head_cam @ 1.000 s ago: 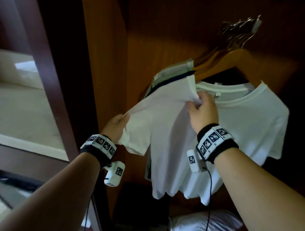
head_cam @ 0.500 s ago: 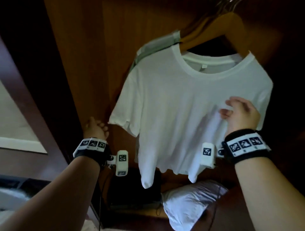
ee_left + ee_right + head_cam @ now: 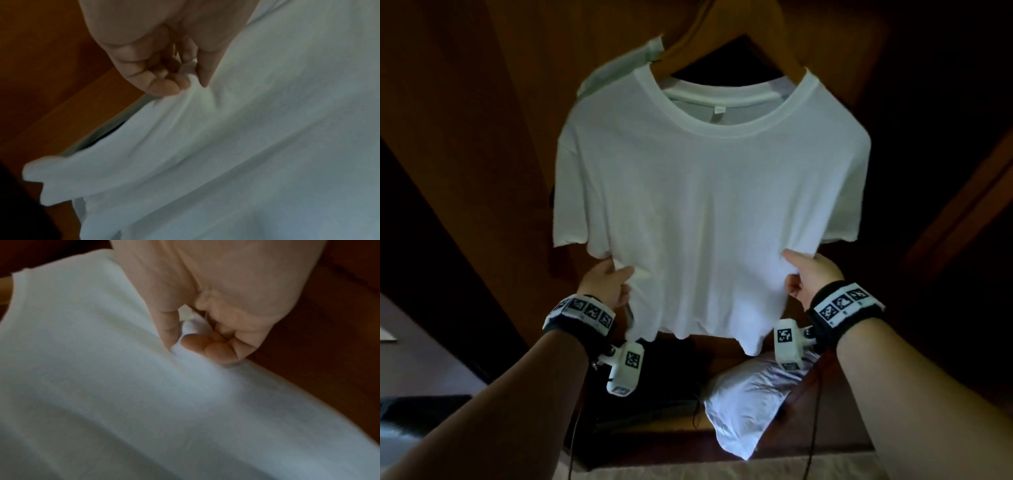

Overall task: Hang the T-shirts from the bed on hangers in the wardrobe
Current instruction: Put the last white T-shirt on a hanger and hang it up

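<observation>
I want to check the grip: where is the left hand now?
In the head view, the left hand is lower left, pinching the white T-shirt at its side seam, opposite the right hand.

matt cloth t-shirt (image 3: 709,205), smooth wooden hanger (image 3: 722,37)

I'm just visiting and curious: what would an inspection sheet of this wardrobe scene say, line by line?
Surface: wardrobe floor, wooden, dim.
Job's things: white T-shirt hangs on a wooden hanger; a pale green garment hangs behind it.
Clutter: crumpled white bundle and a dark box on the wardrobe floor.
Hands: left hand pinches the shirt's lower left side, fingers curled; right hand pinches the lower right side.
Cables: thin dark cable hangs from the right wrist camera; another from the left.
Surroundings: brown wooden wardrobe walls.
</observation>
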`<state>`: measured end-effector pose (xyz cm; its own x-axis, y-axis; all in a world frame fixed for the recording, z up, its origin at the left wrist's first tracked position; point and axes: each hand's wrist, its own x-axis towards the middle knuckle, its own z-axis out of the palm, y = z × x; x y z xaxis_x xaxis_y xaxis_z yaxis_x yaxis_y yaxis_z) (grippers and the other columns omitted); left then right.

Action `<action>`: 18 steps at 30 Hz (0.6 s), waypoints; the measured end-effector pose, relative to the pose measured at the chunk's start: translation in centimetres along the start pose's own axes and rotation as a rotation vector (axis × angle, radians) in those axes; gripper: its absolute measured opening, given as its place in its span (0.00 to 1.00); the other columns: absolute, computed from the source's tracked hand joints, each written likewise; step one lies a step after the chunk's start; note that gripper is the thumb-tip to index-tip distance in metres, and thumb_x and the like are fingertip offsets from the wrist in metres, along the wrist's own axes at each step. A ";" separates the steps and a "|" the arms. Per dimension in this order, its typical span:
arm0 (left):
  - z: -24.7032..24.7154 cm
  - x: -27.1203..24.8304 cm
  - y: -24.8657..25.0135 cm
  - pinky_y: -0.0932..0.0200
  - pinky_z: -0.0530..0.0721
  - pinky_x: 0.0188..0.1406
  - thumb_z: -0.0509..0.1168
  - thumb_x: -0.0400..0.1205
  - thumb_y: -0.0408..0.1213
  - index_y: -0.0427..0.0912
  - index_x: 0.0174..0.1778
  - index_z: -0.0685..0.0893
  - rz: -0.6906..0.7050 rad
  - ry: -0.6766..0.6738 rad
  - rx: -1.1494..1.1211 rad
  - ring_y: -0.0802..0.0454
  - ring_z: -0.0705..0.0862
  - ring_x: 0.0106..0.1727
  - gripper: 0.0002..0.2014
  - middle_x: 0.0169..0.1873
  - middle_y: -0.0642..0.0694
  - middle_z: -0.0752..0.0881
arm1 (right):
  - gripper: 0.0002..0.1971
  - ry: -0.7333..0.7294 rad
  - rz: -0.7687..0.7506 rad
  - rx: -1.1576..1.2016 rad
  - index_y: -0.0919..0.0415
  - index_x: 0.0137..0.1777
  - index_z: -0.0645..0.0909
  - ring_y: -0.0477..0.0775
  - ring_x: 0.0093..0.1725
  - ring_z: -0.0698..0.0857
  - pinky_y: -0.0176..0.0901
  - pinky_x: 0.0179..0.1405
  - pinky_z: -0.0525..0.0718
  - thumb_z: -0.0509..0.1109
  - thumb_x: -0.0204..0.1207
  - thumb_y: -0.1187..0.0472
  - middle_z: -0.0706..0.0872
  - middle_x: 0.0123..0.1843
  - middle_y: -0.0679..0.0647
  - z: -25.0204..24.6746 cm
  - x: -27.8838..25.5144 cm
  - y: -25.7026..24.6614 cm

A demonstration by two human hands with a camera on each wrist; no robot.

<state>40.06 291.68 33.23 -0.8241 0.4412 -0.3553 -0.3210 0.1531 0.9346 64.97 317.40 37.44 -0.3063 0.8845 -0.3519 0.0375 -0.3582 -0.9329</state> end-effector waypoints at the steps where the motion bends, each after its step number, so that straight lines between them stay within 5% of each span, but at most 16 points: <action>1: -0.4 0.3 -0.1 0.53 0.81 0.36 0.70 0.86 0.37 0.45 0.64 0.87 -0.015 0.050 0.018 0.52 0.78 0.26 0.11 0.31 0.45 0.83 | 0.04 0.032 -0.006 -0.024 0.56 0.46 0.84 0.48 0.22 0.75 0.40 0.25 0.76 0.77 0.78 0.61 0.85 0.37 0.54 -0.4 0.2 0.1; 4: -2.2 0.6 -0.3 0.54 0.85 0.33 0.67 0.88 0.42 0.42 0.64 0.84 -0.066 0.204 -0.025 0.48 0.80 0.31 0.12 0.37 0.40 0.81 | 0.05 0.158 -0.047 -0.081 0.55 0.45 0.82 0.52 0.26 0.80 0.48 0.37 0.82 0.72 0.81 0.57 0.85 0.35 0.56 -2.3 0.9 0.2; 9: -3.2 -0.3 0.1 0.60 0.85 0.18 0.61 0.91 0.41 0.40 0.74 0.78 -0.057 0.294 -0.051 0.44 0.88 0.41 0.17 0.59 0.31 0.86 | 0.06 0.167 -0.080 -0.087 0.54 0.51 0.82 0.57 0.28 0.86 0.52 0.39 0.87 0.70 0.81 0.53 0.87 0.36 0.56 -3.1 1.5 1.3; 11: -2.5 -0.7 0.4 0.56 0.90 0.24 0.60 0.91 0.39 0.39 0.75 0.77 -0.082 0.341 -0.093 0.40 0.91 0.48 0.17 0.61 0.32 0.85 | 0.06 0.142 -0.059 -0.085 0.58 0.55 0.80 0.59 0.32 0.89 0.56 0.42 0.91 0.68 0.83 0.58 0.88 0.38 0.58 -2.5 1.5 2.1; 13: -2.4 -0.6 0.5 0.49 0.92 0.41 0.57 0.92 0.39 0.39 0.76 0.77 -0.092 0.390 -0.066 0.37 0.90 0.56 0.17 0.63 0.34 0.84 | 0.04 0.169 -0.008 -0.138 0.61 0.54 0.80 0.61 0.34 0.90 0.58 0.47 0.92 0.68 0.81 0.66 0.88 0.39 0.62 -2.5 1.7 2.6; 15: -2.8 -1.1 1.4 0.51 0.86 0.58 0.55 0.92 0.50 0.42 0.69 0.82 -0.090 0.362 0.061 0.43 0.87 0.63 0.19 0.63 0.42 0.86 | 0.08 0.228 0.009 -0.218 0.63 0.54 0.83 0.65 0.41 0.91 0.62 0.54 0.91 0.68 0.77 0.71 0.90 0.45 0.65 -2.5 1.7 2.0; 16: -3.1 -0.8 1.7 0.55 0.84 0.59 0.56 0.91 0.53 0.43 0.67 0.83 -0.051 0.399 0.293 0.46 0.86 0.61 0.20 0.63 0.45 0.86 | 0.10 0.267 -0.015 -0.254 0.64 0.57 0.84 0.66 0.47 0.91 0.62 0.58 0.90 0.68 0.77 0.70 0.91 0.50 0.65 -2.4 1.3 1.1; 18: -3.9 -0.1 3.7 0.55 0.87 0.57 0.63 0.87 0.47 0.42 0.71 0.80 0.018 0.421 0.008 0.46 0.87 0.55 0.18 0.66 0.43 0.85 | 0.13 0.361 -0.110 -0.276 0.66 0.65 0.82 0.63 0.54 0.87 0.53 0.57 0.87 0.66 0.82 0.67 0.87 0.57 0.60 -2.0 0.2 -1.9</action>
<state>37.11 288.80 36.70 -0.9487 0.0443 -0.3130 -0.3029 0.1567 0.9401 66.78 318.82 38.99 0.0263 0.9778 -0.2080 0.2904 -0.2065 -0.9343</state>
